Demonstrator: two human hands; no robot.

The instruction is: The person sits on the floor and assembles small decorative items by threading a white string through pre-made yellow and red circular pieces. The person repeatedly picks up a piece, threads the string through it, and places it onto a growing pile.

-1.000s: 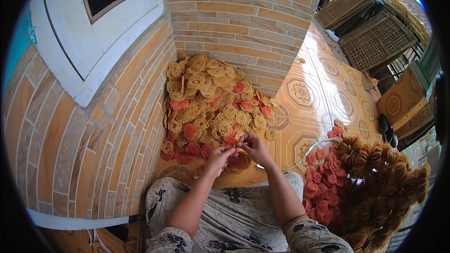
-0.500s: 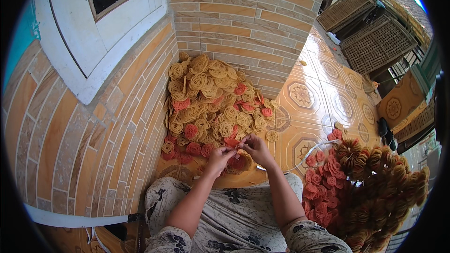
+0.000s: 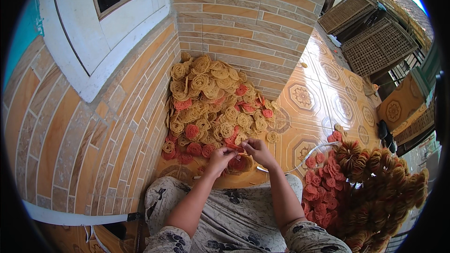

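My left hand [image 3: 221, 160] and my right hand [image 3: 259, 153] meet in front of my lap, both with fingers pinched. Between them is a small orange-red strip [image 3: 234, 147], its two ends at my fingertips; its material is too small to tell. Just under my hands sits a red rosette [image 3: 237, 163] beside a tan rounded piece, partly hidden by my fingers. Beyond them a large heap of tan coiled rosettes [image 3: 201, 84], with some coral-red ones [image 3: 191, 131] mixed in, leans into the wall corner.
At my right lie a pile of coral-red rosettes [image 3: 323, 185] and a big dark bundle of strung tan rosettes [image 3: 375, 192]. A pale looped cord [image 3: 307, 153] curves beside them. Brick-patterned walls [image 3: 225, 14] close off the left and front. Woven panels [image 3: 377, 47] stand at the far right.
The orange-red strip now stretches flatter between my hands. My right hand has shifted slightly down and right. The whole view has tilted a little.
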